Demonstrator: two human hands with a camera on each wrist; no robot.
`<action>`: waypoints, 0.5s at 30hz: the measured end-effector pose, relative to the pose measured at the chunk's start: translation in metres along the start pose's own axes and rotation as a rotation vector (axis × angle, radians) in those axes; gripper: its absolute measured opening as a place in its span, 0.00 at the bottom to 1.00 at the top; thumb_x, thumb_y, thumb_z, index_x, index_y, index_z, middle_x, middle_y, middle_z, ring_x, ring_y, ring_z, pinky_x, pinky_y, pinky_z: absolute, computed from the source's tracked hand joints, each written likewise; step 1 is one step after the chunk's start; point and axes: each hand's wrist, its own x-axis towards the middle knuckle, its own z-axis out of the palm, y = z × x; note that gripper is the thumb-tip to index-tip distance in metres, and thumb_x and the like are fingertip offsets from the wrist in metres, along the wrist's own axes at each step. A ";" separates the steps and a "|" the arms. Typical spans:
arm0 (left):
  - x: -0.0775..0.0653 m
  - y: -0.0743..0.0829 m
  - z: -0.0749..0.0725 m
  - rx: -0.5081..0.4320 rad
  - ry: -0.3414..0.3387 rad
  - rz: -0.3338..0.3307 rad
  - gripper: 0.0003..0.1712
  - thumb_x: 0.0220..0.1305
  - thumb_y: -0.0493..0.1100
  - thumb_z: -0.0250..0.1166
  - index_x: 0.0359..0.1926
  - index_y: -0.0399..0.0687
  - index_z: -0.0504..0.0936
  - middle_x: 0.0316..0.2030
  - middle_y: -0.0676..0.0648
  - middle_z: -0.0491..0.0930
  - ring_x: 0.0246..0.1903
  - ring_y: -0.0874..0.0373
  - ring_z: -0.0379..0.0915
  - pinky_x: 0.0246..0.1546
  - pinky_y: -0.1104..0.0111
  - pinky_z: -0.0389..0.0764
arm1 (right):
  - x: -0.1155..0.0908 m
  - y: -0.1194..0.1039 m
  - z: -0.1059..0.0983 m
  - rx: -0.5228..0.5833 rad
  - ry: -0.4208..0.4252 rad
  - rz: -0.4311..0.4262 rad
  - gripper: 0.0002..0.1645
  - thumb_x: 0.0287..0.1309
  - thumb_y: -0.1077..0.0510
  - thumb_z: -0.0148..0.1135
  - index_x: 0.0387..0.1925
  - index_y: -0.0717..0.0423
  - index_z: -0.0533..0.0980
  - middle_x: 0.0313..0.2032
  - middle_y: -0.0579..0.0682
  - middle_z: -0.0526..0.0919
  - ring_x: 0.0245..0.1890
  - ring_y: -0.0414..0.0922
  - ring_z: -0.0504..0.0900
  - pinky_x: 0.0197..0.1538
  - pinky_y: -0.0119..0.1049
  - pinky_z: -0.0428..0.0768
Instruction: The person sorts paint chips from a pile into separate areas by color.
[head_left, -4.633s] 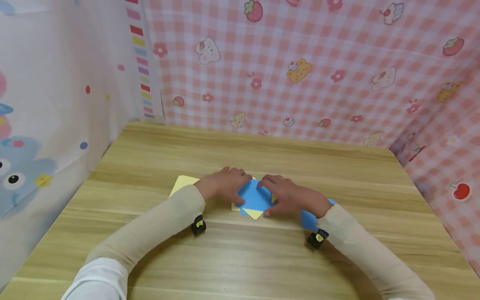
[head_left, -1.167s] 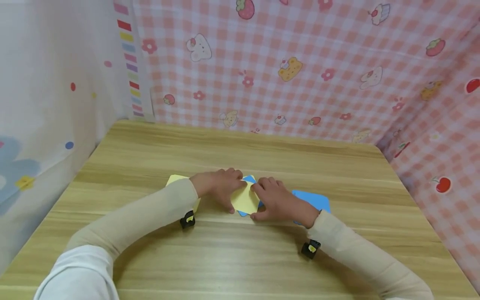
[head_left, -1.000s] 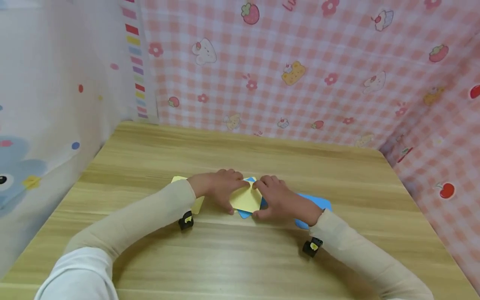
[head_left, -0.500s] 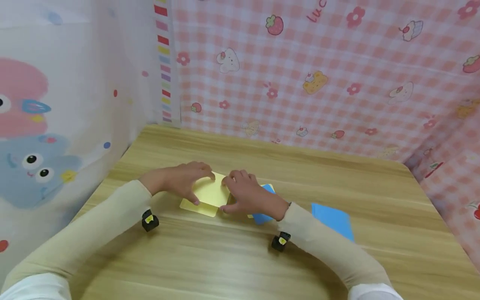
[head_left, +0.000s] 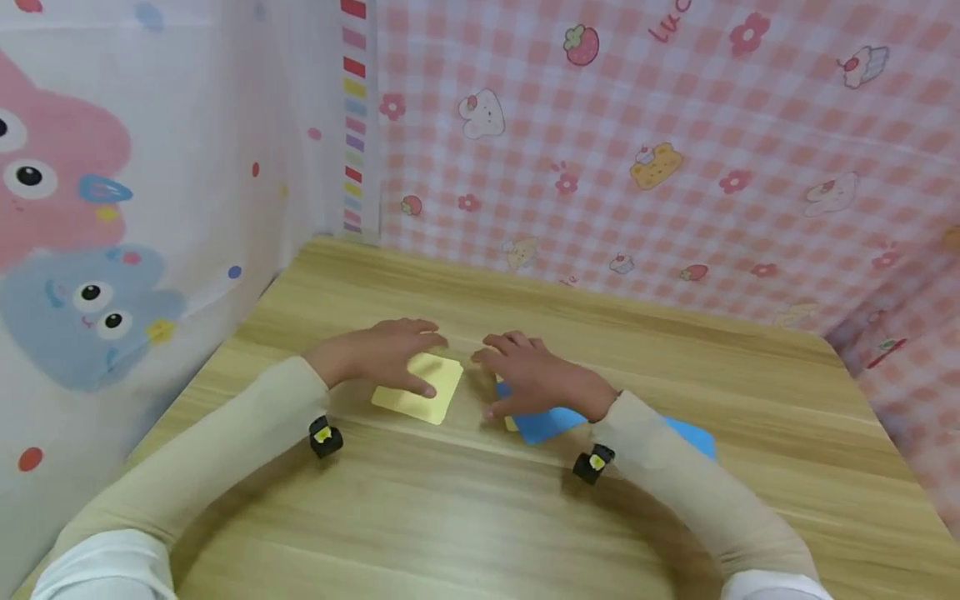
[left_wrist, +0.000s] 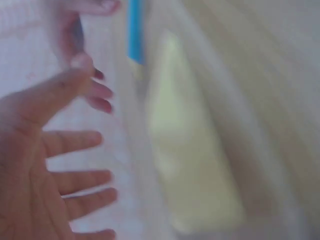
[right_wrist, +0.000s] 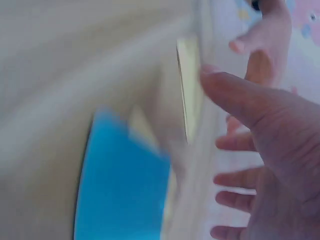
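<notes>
My left hand (head_left: 384,354) hangs over a square yellow card (head_left: 441,404) on the wooden table, fingers spread and thumb apart, gripping nothing. In the left wrist view the yellow card (left_wrist: 192,175) lies below the fingers, slightly blurred. Over the middle pile is my right hand (head_left: 538,377), its fingers also spread and holding nothing. The top of that pile is a blue card (head_left: 551,423), turned askew, with yellow corners (head_left: 512,423) showing from under it. The right hand covers part of the pile. The right wrist view shows the blue card (right_wrist: 120,185) beside the open palm.
Farther right, partly behind the right sleeve, lies another blue card (head_left: 693,435). The wooden table (head_left: 450,517) ends at a pink checked cloth (head_left: 600,108) behind and a white cartoon-printed cloth (head_left: 195,125) on the left. Each wrist carries a small black camera (head_left: 326,437).
Both hands carried a yellow card left from the middle pile onto the yellow one. They have let go and parted, the right hand returning over the pile, now blue on top.
</notes>
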 end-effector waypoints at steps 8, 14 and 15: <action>0.051 0.081 0.007 0.202 -0.070 -0.004 0.45 0.68 0.67 0.61 0.73 0.42 0.67 0.63 0.39 0.75 0.62 0.44 0.73 0.61 0.49 0.73 | -0.066 0.049 -0.005 -0.071 -0.089 0.068 0.54 0.54 0.46 0.77 0.76 0.50 0.59 0.78 0.52 0.54 0.75 0.62 0.53 0.66 0.68 0.59; 0.078 0.119 0.047 0.343 -0.007 -0.015 0.51 0.60 0.76 0.61 0.72 0.46 0.69 0.59 0.38 0.76 0.56 0.44 0.74 0.57 0.51 0.74 | -0.084 0.064 0.006 0.012 -0.103 0.042 0.58 0.56 0.51 0.76 0.79 0.55 0.52 0.79 0.55 0.52 0.77 0.63 0.48 0.69 0.69 0.53; 0.081 0.122 0.053 0.351 0.005 -0.024 0.52 0.59 0.77 0.62 0.72 0.47 0.69 0.60 0.38 0.75 0.56 0.44 0.73 0.57 0.51 0.73 | -0.085 0.066 0.008 0.021 -0.104 0.037 0.58 0.57 0.52 0.75 0.79 0.56 0.51 0.79 0.55 0.52 0.77 0.63 0.46 0.69 0.69 0.52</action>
